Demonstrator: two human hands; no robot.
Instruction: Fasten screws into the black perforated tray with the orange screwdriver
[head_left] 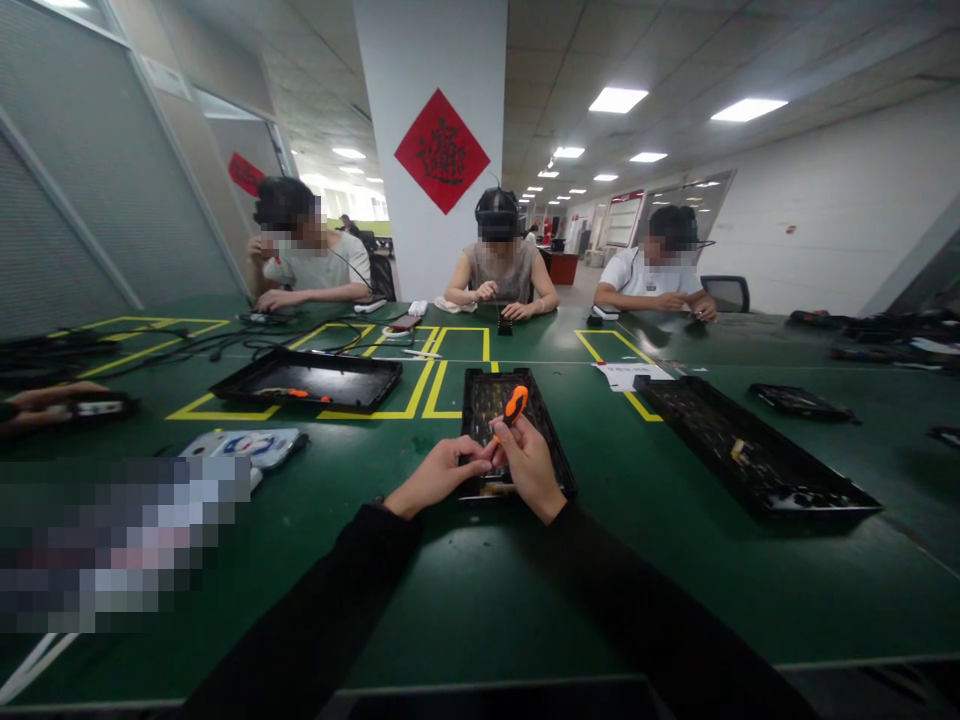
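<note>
A screwdriver with an orange and black handle is held in my right hand, its handle tilted up and away from me. My left hand meets the right one near the tool's lower end, thumb and fingers pinched together. What those left fingers grip is too small and covered to make out. Both hands are over a black tray, which has small loose parts scattered on its floor. A few pale pieces show at its near end, partly hidden under my wrists.
To the right stands a long black tray with small parts, beside a white paper label. Another black tray is at the left, and a phone-like item in a pale case lies nearer. Several people sit around the green table.
</note>
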